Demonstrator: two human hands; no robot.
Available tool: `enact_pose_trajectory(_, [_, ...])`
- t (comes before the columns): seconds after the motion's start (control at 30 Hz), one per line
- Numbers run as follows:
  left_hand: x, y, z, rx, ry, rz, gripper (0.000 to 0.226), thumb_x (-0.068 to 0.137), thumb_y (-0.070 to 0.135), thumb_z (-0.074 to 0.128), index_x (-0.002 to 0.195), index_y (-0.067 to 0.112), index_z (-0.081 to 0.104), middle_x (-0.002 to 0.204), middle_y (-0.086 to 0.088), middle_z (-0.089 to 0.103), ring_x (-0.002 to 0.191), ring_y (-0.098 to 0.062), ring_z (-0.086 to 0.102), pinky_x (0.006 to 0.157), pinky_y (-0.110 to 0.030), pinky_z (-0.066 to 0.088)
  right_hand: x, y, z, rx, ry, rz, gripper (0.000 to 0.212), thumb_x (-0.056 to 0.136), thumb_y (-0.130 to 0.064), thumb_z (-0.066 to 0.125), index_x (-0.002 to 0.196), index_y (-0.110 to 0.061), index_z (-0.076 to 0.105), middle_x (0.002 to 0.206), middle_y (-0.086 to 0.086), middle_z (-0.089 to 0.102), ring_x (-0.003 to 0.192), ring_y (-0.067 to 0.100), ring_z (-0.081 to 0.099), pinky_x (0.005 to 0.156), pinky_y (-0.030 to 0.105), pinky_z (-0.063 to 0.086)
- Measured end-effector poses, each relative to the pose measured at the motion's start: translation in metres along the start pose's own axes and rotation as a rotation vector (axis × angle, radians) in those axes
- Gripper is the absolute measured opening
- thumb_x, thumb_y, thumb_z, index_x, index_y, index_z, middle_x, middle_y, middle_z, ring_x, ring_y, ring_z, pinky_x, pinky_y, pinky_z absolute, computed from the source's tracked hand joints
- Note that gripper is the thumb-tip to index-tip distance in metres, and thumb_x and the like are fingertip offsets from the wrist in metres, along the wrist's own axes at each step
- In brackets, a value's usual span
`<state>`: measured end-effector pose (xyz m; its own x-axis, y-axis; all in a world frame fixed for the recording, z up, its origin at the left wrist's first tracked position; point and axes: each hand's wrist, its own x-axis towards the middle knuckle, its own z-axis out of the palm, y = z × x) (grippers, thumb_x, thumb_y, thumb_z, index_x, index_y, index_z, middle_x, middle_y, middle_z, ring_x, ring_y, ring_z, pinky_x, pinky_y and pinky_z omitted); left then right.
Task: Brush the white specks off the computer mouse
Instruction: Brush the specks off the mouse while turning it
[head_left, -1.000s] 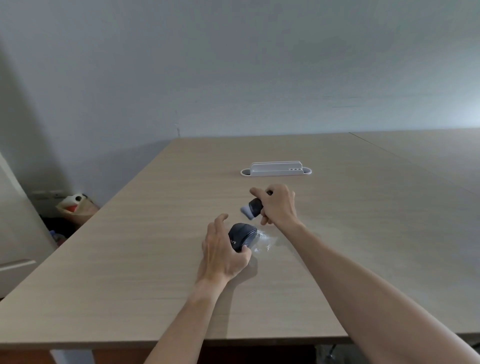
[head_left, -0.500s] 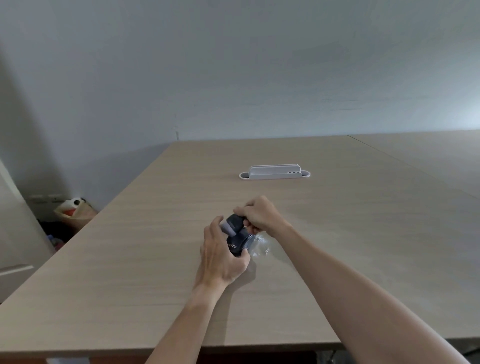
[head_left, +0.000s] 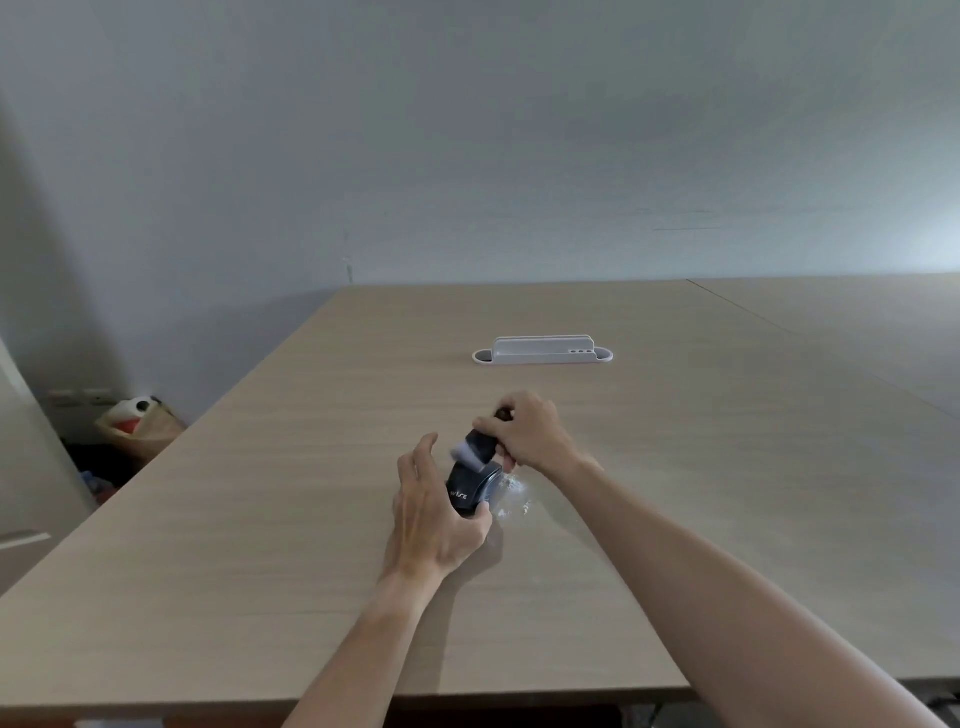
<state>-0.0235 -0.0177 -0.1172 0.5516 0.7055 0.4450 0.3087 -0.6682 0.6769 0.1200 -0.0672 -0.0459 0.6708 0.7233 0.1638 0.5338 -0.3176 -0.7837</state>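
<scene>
A dark computer mouse (head_left: 470, 488) with white lettering sits on the wooden table (head_left: 260, 545), tilted onto its side. My left hand (head_left: 434, 512) grips it from the left and near side, thumb under its near end. My right hand (head_left: 527, 434) holds a small black brush (head_left: 480, 444) just above the mouse's far end; its pale bristles (head_left: 461, 451) are blurred and point left and down at the mouse. White specks (head_left: 511, 496) lie scattered on the table right of the mouse.
A white plastic holder (head_left: 543, 351) stands further back on the table. The table's left edge drops to a floor with a brown bag and a toy (head_left: 137, 421). A second table (head_left: 857, 332) joins at the right.
My right hand swept the brush down onto the mouse, then drew it back up and slightly away. My left hand has kept its grip on the mouse throughout.
</scene>
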Motion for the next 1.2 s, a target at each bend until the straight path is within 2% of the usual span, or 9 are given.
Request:
enact_pose_trajectory(0.13, [-0.002, 0.001, 0.0, -0.009, -0.016, -0.035, 0.092, 0.064, 0.037, 0.074, 0.141, 0.025, 0.024, 0.135, 0.002, 0.034, 0.11, -0.024, 0.054, 0.093, -0.045, 0.048, -0.005, 0.005, -0.014, 0.118, 0.293, 0.037, 0.037, 0.086, -0.025, 0.061, 0.064, 0.005, 0.058, 0.055, 0.019, 0.058, 0.046, 0.026, 0.055, 0.052, 0.03, 0.044])
enact_pose_trajectory(0.27, [0.0, -0.001, 0.0, 0.008, -0.009, -0.011, 0.088, 0.063, 0.04, 0.069, 0.138, 0.022, 0.028, 0.128, 0.001, 0.038, 0.109, -0.023, 0.052, 0.088, -0.043, 0.05, -0.017, 0.016, -0.023, 0.442, -0.014, 0.189, 0.029, 0.086, -0.016, 0.061, 0.06, -0.01, 0.05, 0.048, 0.008, 0.048, 0.038, 0.021, 0.045, 0.045, 0.028, 0.036])
enact_pose_trajectory(0.37, [0.0, -0.003, 0.001, -0.001, -0.002, 0.01, 0.087, 0.059, 0.045, 0.064, 0.136, 0.018, 0.031, 0.123, 0.0, 0.041, 0.114, -0.018, 0.044, 0.086, -0.042, 0.05, -0.022, 0.029, -0.014, 0.39, -0.131, 0.251, 0.023, 0.089, -0.016, 0.063, 0.067, -0.01, 0.056, 0.049, 0.004, 0.05, 0.036, 0.017, 0.047, 0.043, 0.024, 0.037])
enact_pose_trajectory(0.6, [-0.002, -0.002, 0.0, -0.042, -0.003, -0.009, 0.085, 0.059, 0.048, 0.062, 0.134, 0.023, 0.032, 0.126, 0.002, 0.04, 0.104, -0.017, 0.047, 0.091, -0.042, 0.048, -0.017, 0.03, -0.019, 0.269, 0.338, 0.146, 0.026, 0.086, -0.024, 0.062, 0.078, 0.0, 0.065, 0.058, 0.009, 0.061, 0.039, 0.018, 0.054, 0.044, 0.021, 0.044])
enact_pose_trajectory(0.7, [0.0, -0.004, 0.0, -0.042, -0.013, -0.014, 0.081, 0.058, 0.04, 0.062, 0.131, 0.025, 0.032, 0.112, 0.0, 0.048, 0.094, -0.016, 0.048, 0.087, -0.041, 0.049, -0.016, 0.026, -0.022, 0.442, 0.149, 0.184, 0.025, 0.084, -0.021, 0.065, 0.07, -0.001, 0.06, 0.051, 0.009, 0.051, 0.04, 0.021, 0.045, 0.046, 0.028, 0.038])
enact_pose_trajectory(0.77, [0.001, -0.006, 0.0, -0.044, -0.027, -0.008, 0.08, 0.057, 0.041, 0.058, 0.13, 0.023, 0.032, 0.097, 0.0, 0.051, 0.089, -0.015, 0.049, 0.085, -0.039, 0.048, -0.014, 0.03, -0.017, 0.297, 0.024, 0.148, 0.02, 0.085, -0.021, 0.067, 0.073, -0.006, 0.062, 0.055, 0.009, 0.054, 0.042, 0.021, 0.048, 0.046, 0.028, 0.041])
enact_pose_trajectory(0.93, [0.003, -0.007, 0.001, -0.027, -0.043, -0.018, 0.076, 0.06, 0.02, 0.059, 0.131, 0.023, 0.031, 0.09, 0.004, 0.051, 0.093, -0.018, 0.049, 0.093, -0.041, 0.044, -0.001, 0.028, -0.016, 0.072, 0.252, 0.023, 0.023, 0.088, -0.024, 0.065, 0.081, -0.002, 0.064, 0.078, 0.018, 0.069, 0.067, 0.035, 0.067, 0.066, 0.036, 0.054])
enact_pose_trajectory(1.03, [0.003, -0.009, 0.002, 0.013, -0.031, 0.006, 0.074, 0.06, 0.02, 0.058, 0.13, 0.022, 0.035, 0.094, 0.003, 0.053, 0.098, -0.022, 0.052, 0.094, -0.042, 0.042, 0.0, 0.014, -0.014, 0.114, 0.145, 0.082, 0.029, 0.089, -0.025, 0.059, 0.083, 0.003, 0.065, 0.065, 0.02, 0.069, 0.048, 0.024, 0.063, 0.044, 0.021, 0.045])
enact_pose_trajectory(1.2, [0.003, -0.006, 0.001, 0.011, -0.023, 0.024, 0.076, 0.063, 0.01, 0.063, 0.133, 0.014, 0.035, 0.098, 0.001, 0.054, 0.094, -0.021, 0.053, 0.092, -0.039, 0.044, 0.002, -0.001, 0.01, 0.133, 0.008, 0.077, 0.029, 0.085, -0.019, 0.067, 0.072, 0.006, 0.059, 0.052, 0.012, 0.059, 0.035, 0.024, 0.055, 0.035, 0.023, 0.041])
